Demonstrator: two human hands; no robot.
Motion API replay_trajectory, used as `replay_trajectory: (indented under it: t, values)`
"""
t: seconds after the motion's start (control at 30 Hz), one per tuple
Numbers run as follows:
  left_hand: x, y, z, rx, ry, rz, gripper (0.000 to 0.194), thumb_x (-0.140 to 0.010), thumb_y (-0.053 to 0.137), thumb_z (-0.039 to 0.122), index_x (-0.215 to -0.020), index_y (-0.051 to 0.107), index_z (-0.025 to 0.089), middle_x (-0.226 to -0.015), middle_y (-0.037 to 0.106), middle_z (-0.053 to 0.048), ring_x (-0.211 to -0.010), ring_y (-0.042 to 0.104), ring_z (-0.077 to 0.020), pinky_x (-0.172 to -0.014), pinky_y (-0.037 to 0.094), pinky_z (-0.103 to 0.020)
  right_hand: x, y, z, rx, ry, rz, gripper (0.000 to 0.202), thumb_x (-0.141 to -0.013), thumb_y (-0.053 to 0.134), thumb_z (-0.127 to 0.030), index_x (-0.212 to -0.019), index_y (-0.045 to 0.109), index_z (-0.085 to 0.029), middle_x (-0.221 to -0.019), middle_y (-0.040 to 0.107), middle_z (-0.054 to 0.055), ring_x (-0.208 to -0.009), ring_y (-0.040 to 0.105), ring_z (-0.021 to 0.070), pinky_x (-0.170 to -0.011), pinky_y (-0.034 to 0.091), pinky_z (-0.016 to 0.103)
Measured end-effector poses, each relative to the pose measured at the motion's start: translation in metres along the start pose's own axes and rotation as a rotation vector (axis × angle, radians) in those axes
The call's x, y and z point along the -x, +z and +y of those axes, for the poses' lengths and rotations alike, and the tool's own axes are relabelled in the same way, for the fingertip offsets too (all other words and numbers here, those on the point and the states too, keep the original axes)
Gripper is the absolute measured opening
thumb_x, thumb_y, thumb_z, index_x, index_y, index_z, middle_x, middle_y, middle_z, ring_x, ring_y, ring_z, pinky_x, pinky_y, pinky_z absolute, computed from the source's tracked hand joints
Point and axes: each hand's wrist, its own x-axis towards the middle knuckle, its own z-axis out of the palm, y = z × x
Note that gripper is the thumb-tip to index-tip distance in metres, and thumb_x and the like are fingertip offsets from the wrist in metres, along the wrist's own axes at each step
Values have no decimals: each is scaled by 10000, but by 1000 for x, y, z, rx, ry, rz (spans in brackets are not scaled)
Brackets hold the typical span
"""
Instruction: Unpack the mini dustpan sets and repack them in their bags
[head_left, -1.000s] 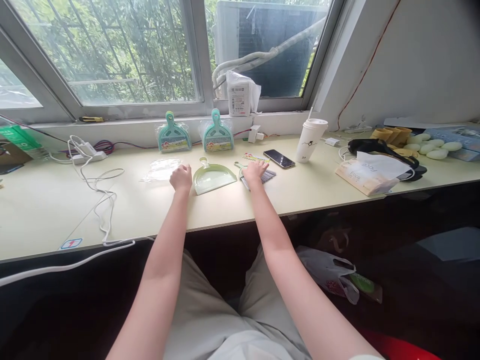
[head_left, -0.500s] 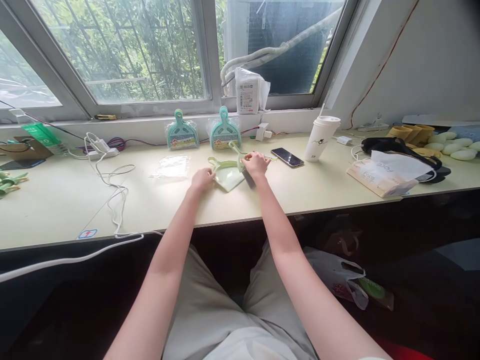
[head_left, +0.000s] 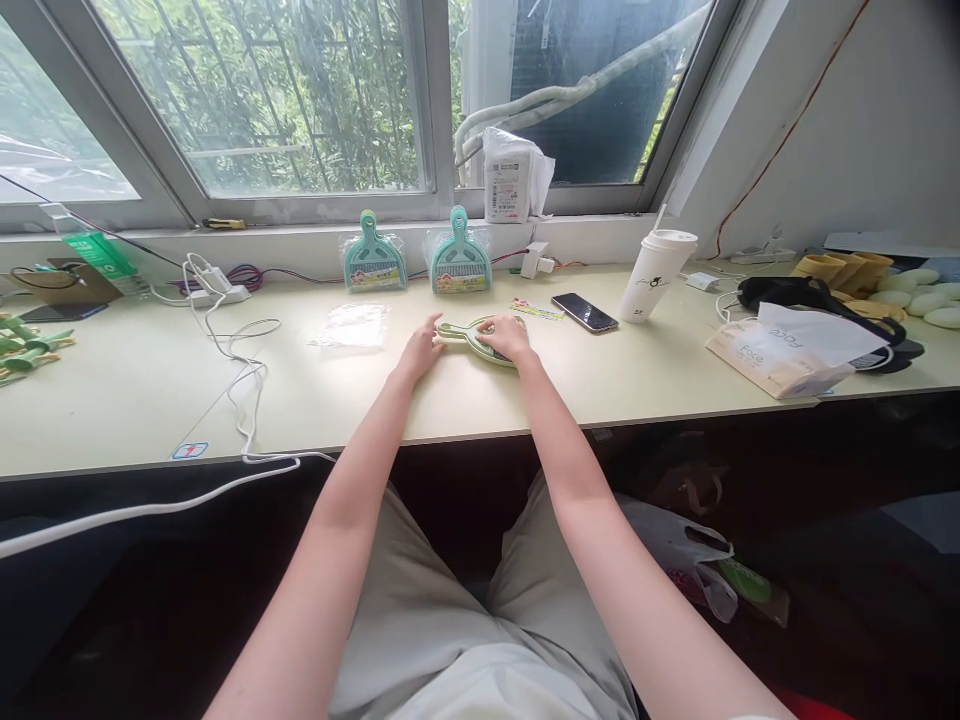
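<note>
Lap: pale trousers at the bottom of the view, with both bare forearms reaching forward over the desk (head_left: pixel 112 400) edge.
Left hand (head_left: pixel 421 348): fingers loosely spread, tips touching the handle end of the pale green dustpan set (head_left: pixel 471 338); not closed round it.
Right hand (head_left: pixel 508 336): palm down on top of the set, fingers curled over it, pressing it flat to the desk.
Dustpan set: lies flat mid-desk, between the 2 hands, handle pointing left.
Just beyond: a clear plastic bag (head_left: pixel 352 326) to the left, a small printed card (head_left: pixel 537 311) and a phone (head_left: pixel 584 312) to the right.
Right side: a lidded white cup (head_left: pixel 658 275) and a tissue pack (head_left: pixel 795 350).
Far edge: 2 packaged teal dustpan sets (head_left: pixel 375 266) leaning against the window sill.
</note>
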Motion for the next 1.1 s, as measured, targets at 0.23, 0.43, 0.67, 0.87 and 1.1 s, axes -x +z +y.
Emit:
replay_trajectory:
  t: [0.23, 0.43, 0.67, 0.87, 1.1]
  values:
    - [3, 5, 6, -99, 212, 40, 359, -805, 566, 8, -1040, 701, 243, -1206, 622, -112, -1241, 486, -277, -1006, 458, -392, 0, 5, -1, -54, -12, -28, 183, -789, 717, -322, -959, 778, -290, -1140, 724, 10, -1124, 591, 223, -995, 387, 352]
    - [-3, 7, 9, -163, 178, -71, 350, -857, 470, 26, -924, 751, 224, -1066, 708, -108, -1084, 582, -262, -981, 463, -379, -2, 5, -4, -44, 0, -30, 174, -781, 724, -319, -947, 774, -298, -1162, 716, 3, -1145, 580, 221, -1009, 362, 362]
    - [-2, 9, 11, -297, 78, -103, 332, -833, 508, 24, -945, 753, 218, -863, 713, -116, -958, 661, -286, -902, 469, -371, -1, 0, -11, 41, -8, -94, 163, -788, 712, -292, -940, 770, -276, -1137, 724, 27, -1187, 558, 231, -1029, 334, 365]
    - [7, 5, 8, -133, 76, 113, 442, -803, 529, 20, -1165, 659, 238, -1321, 618, -105, -1308, 495, -277, -1083, 384, -397, -2, -5, -20, 50, -26, -152, 189, -787, 697, -293, -971, 730, -262, -1137, 730, 15, -1212, 554, 238, -1047, 334, 392]
    - [-12, 6, 7, 855, -591, 228, 497, -844, 635, 373, -1283, 488, 192, -1162, 637, -146, -1035, 652, -270, -863, 538, -410, -35, 20, -65, -193, 14, 105, 274, -819, 643, -305, -1081, 653, -227, -1027, 738, 36, -982, 665, 213, -908, 456, 340]
